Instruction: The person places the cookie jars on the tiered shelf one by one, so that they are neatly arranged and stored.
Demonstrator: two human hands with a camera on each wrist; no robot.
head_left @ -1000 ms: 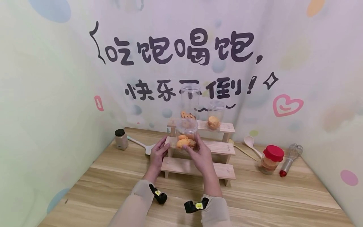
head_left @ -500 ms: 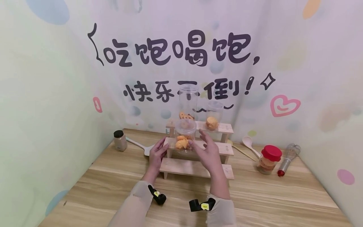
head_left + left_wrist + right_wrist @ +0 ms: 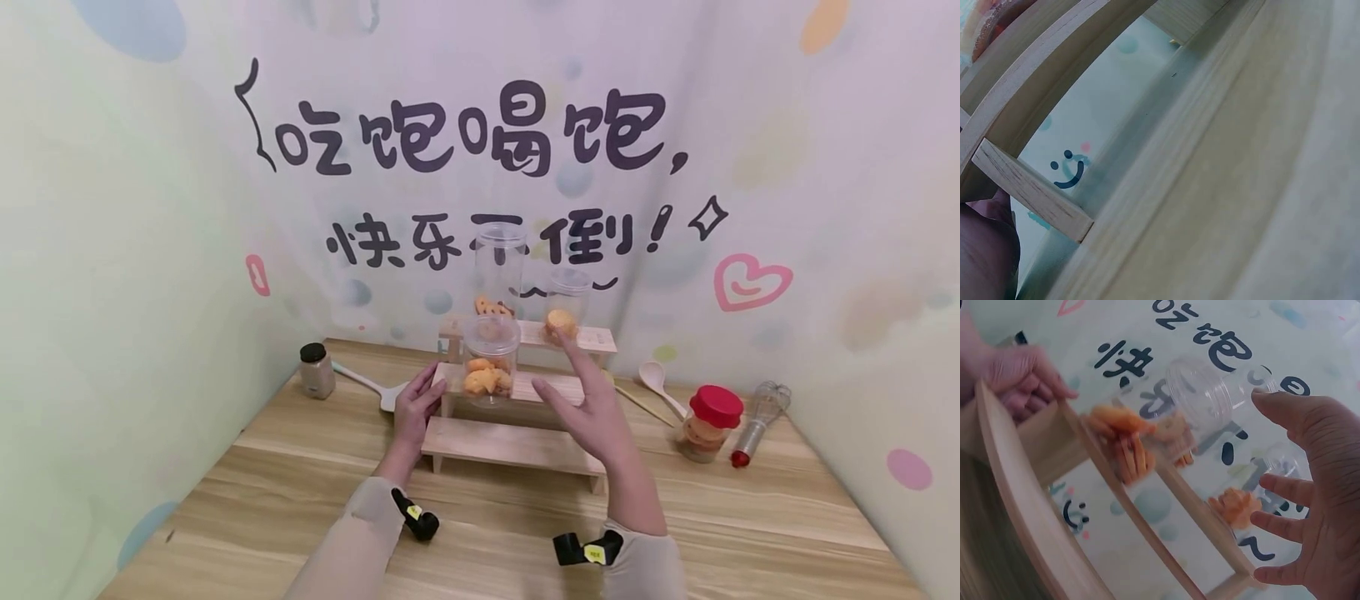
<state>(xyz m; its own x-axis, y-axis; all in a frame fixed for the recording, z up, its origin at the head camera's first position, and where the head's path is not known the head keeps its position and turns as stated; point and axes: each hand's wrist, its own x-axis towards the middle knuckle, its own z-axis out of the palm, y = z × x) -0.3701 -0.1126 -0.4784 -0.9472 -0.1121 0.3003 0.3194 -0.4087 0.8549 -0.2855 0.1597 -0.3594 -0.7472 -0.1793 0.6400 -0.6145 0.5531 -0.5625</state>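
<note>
A three-step wooden shelf stand [image 3: 517, 446] stands on the table. My left hand [image 3: 414, 408] grips the left end of its middle step; in the right wrist view the left hand's [image 3: 1025, 378] fingers look curled at that edge. On the middle step sits a clear lidded jar [image 3: 491, 367] of orange cookies. Right of this jar and apart from it, my right hand [image 3: 596, 408] is spread, holding nothing. A tall clear jar [image 3: 500, 271] and a smaller jar [image 3: 566, 312] of round cookies stand on the top step. My right index fingertip overlaps the smaller jar's base in the head view; contact cannot be told.
To the left lie a black-lidded jar [image 3: 317, 372] and a white spatula [image 3: 386, 396]. At the right are a pale spoon [image 3: 660, 383], a red-covered jar [image 3: 708, 425] and a whisk [image 3: 761, 421]. A printed cloth wall [image 3: 480, 50] rises behind.
My right hand has let go of the cookie jar on the middle step and moved to the right, fingers spread. The left hand stays at the stand's edge.
</note>
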